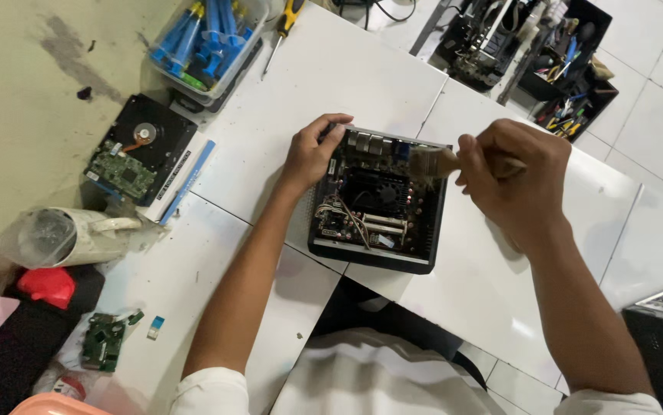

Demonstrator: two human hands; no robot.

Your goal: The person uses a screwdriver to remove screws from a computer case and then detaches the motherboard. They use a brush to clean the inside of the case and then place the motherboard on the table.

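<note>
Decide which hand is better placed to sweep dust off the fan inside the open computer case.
Right. The right hand holds the brush, its bristles over the case by the fan. The left hand grips the case's far corner.

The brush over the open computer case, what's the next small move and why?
Probably sweep the brush down across the fan: its bristles sit at the open case's far edge, the right hand grips the handle, and the left hand steadies the case's corner.
</note>
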